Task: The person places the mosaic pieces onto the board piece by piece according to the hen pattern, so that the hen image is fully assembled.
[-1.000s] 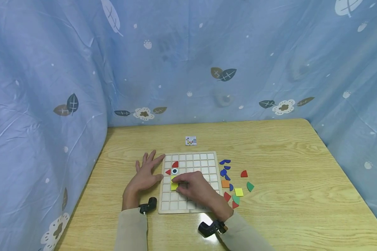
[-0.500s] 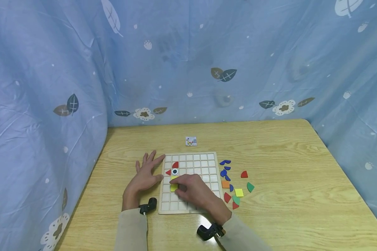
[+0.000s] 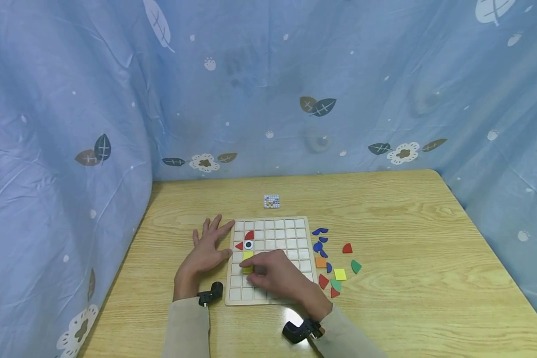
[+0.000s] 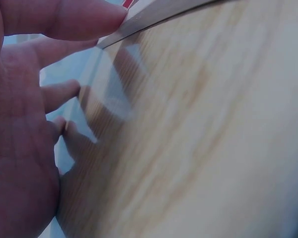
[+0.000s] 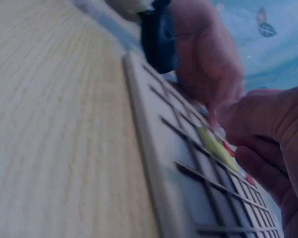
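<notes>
In the head view, a wooden board with a square grid (image 3: 279,244) lies on the table. Two yellow square tiles sit in one column of it, the upper one (image 3: 248,254) in plain sight and the lower one (image 3: 247,271) partly covered. My right hand (image 3: 275,271) is over the lower tile, its index finger reaching across it and the thumb nearer me. The yellow (image 5: 216,148) lies flat in the right wrist view. Against the board's left edge rests my left hand (image 3: 206,252), fingers spread. Above the yellow tiles are a round eye tile (image 3: 248,244), a red triangle (image 3: 239,245) and a red quarter-circle (image 3: 249,235).
Right of the board lie loose pieces: several blue ones (image 3: 318,246), an orange square (image 3: 320,262), a yellow square (image 3: 340,274), red quarter-circles (image 3: 347,248) and green ones (image 3: 356,267). A small pattern card (image 3: 271,201) lies beyond the board. A blue curtain (image 3: 259,99) hangs behind.
My right fingers have slid a little toward me over the yellow tiles, uncovering the upper one. The left hand has stayed at the board's edge.
</notes>
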`<state>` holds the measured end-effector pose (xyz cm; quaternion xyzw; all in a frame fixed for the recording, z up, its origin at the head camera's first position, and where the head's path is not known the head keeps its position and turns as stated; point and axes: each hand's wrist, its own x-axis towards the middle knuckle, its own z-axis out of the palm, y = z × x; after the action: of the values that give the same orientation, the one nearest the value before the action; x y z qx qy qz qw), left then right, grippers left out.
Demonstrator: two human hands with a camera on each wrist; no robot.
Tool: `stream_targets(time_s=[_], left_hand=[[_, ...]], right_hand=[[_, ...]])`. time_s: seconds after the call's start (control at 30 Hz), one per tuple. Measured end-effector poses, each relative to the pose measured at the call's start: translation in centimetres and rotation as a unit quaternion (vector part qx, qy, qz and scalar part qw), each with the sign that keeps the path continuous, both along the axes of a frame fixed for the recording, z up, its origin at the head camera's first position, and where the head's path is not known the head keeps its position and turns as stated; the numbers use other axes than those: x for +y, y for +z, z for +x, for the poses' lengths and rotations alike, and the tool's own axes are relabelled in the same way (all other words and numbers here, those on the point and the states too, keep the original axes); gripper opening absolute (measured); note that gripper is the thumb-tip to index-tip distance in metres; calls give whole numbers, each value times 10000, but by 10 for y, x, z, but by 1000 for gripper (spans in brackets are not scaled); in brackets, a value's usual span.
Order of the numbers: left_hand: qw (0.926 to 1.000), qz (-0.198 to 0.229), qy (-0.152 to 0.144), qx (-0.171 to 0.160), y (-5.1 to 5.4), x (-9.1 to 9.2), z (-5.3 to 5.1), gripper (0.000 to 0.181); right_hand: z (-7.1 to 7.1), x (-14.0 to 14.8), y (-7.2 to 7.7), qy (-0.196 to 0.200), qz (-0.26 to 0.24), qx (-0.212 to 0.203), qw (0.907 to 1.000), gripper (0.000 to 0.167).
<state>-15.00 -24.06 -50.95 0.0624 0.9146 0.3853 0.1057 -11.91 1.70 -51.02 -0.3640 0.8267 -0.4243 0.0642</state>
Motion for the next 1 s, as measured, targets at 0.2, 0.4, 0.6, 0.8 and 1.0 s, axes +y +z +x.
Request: stream_targets(time_s=[0.2, 0.4, 0.6, 0.8, 1.0], left_hand=[[10000, -34, 29, -7, 0, 0, 1, 84], [10000, -6, -36, -30, 2, 0, 1, 87], [10000, 2, -39, -60, 2, 1, 1, 88], [10000, 0, -26, -38, 1, 1, 1, 88], [10000, 0, -36, -17, 0, 0, 0, 88]], right_hand=[[2, 34, 4, -215, -349, -167, 9990, 31], [8, 84, 9, -640, -594, -11, 9962, 32], [19, 136, 7, -1344, -579, 249, 9889, 34], [33, 183, 6, -2102, -334, 406, 9762, 34], [44, 215, 9, -2579, -120, 377, 9654, 34]])
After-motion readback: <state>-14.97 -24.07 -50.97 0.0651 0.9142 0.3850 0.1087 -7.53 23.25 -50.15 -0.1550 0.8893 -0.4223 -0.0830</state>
